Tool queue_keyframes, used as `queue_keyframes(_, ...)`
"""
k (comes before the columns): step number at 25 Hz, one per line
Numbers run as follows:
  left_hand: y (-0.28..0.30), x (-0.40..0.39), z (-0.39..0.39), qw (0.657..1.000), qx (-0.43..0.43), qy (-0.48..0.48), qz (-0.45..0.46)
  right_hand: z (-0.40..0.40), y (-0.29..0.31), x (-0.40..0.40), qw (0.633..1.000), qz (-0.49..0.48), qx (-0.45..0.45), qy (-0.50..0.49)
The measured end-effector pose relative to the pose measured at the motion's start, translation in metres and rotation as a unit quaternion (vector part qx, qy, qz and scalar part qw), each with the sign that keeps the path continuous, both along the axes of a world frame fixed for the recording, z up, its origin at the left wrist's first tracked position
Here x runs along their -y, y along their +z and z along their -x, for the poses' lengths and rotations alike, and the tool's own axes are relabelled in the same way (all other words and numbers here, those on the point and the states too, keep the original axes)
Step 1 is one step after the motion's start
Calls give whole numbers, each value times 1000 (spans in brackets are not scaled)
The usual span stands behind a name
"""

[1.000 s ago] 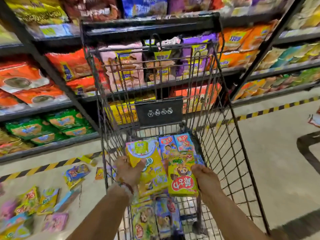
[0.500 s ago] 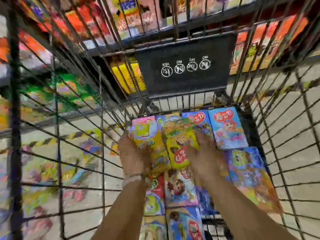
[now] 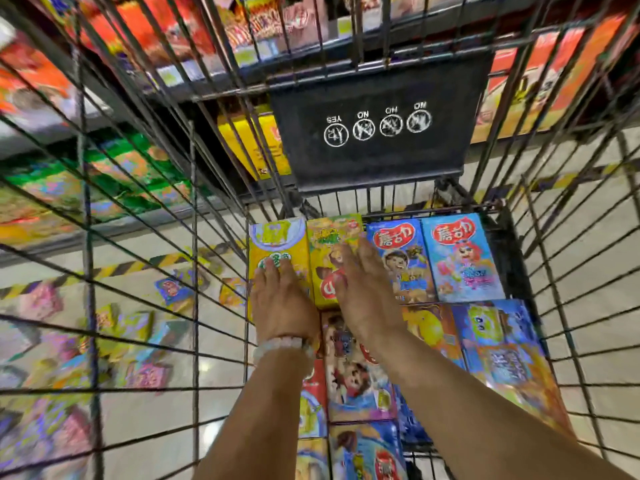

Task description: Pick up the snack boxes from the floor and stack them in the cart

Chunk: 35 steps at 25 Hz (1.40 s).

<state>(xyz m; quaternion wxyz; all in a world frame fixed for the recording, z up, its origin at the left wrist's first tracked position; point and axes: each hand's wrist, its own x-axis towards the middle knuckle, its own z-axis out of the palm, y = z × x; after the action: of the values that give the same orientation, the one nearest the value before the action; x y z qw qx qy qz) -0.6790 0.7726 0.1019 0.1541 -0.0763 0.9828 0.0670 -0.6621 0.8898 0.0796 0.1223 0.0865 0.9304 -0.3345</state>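
Inside the black wire shopping cart [image 3: 194,237], at the far end of its floor, both hands lie flat on two snack boxes set side by side. The left hand [image 3: 282,303], with a pale bead bracelet [image 3: 280,346] at the wrist, rests on the yellow cardboard snack box with a white top panel [image 3: 277,247]; its fingers are straight and spread over the box's near half, gripping nothing. The right hand [image 3: 363,292] rests on the neighbouring yellow-green cardboard snack box with a red logo [image 3: 330,247], fingers likewise straight and pressed on the face, the box's far half showing beyond the fingertips. The two boxes touch along their long edges and sit against the cart's far wall, just below the black plastic sign panel with white circular icons [image 3: 377,123].

Just right of the right hand lie a blue snack box with a red heart logo and a cartoon boy [image 3: 401,261] and a light blue snack box with a pink-haired cartoon figure [image 3: 460,258], touching each other. More boxes cover the cart floor nearer the camera, under the forearms. Through the left wire wall, blurred colourful snack boxes [image 3: 114,327] are scattered on the pale shop floor [image 3: 145,441], near a yellow-and-black striped line [image 3: 114,270]. Shelves of bright snack packets [image 3: 138,22] stand beyond.
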Motion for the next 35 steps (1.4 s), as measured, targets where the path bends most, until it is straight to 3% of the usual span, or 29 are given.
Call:
queue_keyframes(10, 25, -4, 5, 996, 89, 3, 9, -1, 22, -8, 999, 18, 46, 16)
queue_keyframes(14, 71, -11, -14, 991, 126, 28, -28, -25, 74, -28, 994, 77, -17, -79)
queue_keyframes(19, 183, -10, -56, 982, -6, -143, -125, -79, 190, -32, 989, 46, -94, -108)
queue_keyframes(21, 244, 7, -78, 970, -85, -167, -154, -102, 250, -23, 985, 15, -144, -95)
queue_keyframes(24, 342, 60, -108, 951, -223, -175, -128, -144, 340, 0, 978, -22, -197, -72)
queue_keyframes(26, 395, 104, -123, 944, -252, -190, -95, -170, 391, 19, 973, -53, -222, -38)
queue_keyframes(29, 446, 171, -149, 937, -280, -197, -76, -203, 447, 48, 957, -174, -232, 25)
queue_keyframes(32, 468, 220, -181, 939, -287, -183, -46, -226, 479, 72, 934, -283, -211, 56)
queue_keyframes(35, 475, 253, -215, 938, -297, -175, -25, -242, 495, 98, 925, -317, -198, 67)
